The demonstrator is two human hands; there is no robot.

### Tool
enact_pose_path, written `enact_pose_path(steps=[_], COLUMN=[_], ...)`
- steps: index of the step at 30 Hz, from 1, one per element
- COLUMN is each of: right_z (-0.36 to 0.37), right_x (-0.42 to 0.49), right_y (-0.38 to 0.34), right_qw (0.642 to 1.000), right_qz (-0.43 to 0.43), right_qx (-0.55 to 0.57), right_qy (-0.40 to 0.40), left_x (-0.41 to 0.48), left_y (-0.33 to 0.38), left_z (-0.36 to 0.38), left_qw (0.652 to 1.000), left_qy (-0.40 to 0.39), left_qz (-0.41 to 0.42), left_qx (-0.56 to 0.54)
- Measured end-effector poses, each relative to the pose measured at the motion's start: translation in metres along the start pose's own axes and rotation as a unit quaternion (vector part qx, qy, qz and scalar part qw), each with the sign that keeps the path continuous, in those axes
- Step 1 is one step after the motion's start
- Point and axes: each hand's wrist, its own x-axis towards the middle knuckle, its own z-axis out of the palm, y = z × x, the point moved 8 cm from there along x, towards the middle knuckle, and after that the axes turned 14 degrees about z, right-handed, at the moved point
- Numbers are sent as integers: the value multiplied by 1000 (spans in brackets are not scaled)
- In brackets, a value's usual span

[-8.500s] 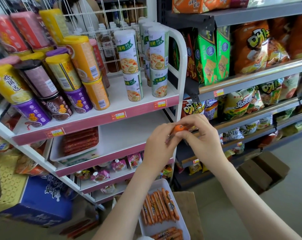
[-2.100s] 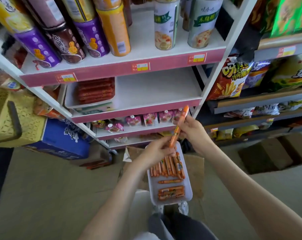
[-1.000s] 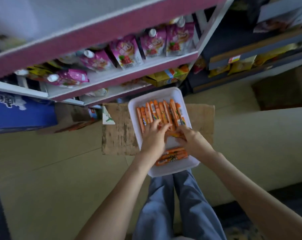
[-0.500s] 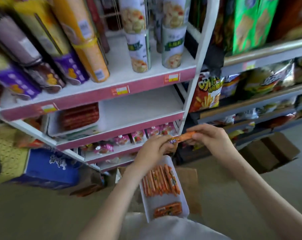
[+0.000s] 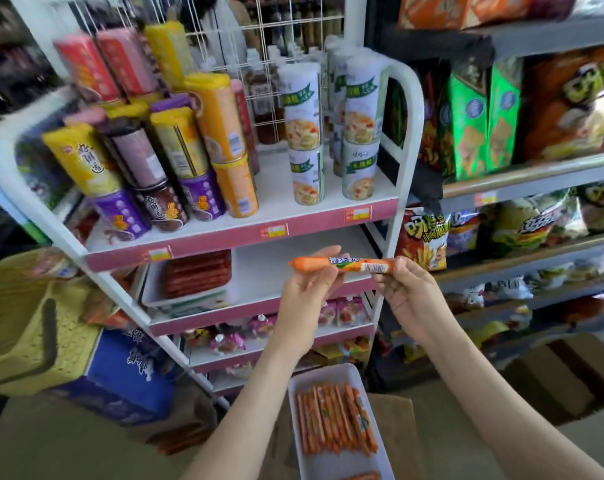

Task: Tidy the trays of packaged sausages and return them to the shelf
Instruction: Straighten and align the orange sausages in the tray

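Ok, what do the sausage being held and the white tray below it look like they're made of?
The sausage: probably a thin plastic film casing with a slight sheen, going by the printed orange wrap, barcode and tapered end. The tray: likely white plastic or foam, matte, with smooth moulded walls and rounded corners. I can't tell which of the two.

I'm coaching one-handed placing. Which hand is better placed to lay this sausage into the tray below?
Probably the left hand: it holds the sausage nearer its middle and sits above the white tray in this view. The right hand pinches only the barcode end.
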Motion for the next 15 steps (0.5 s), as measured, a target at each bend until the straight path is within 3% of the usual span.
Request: enact_pose_path(steps=[5, 8, 10, 12, 15], right_z=[11, 5, 0, -4, 15], right_x=[-1, -4, -6, -11, -29], right_y=[15, 16, 11, -3, -34], right_qw=[998, 996, 984, 946, 910], right_qz=[39, 52, 41, 1, -111], right_qx=[10, -43, -171, -323, -397], right_qy=[-50, -53, -27, 27, 41], left_x=[1, 0, 0, 2, 6], left_y=[15, 15, 14, 17, 21], left_z=[18, 21, 22, 24, 29], left_qw=[996, 998, 998, 989, 935], left_qy=[-17, -24, -27, -43, -90], left_qz=[46, 43, 44, 67, 113], left_qx=[-78, -45, 19, 123, 323])
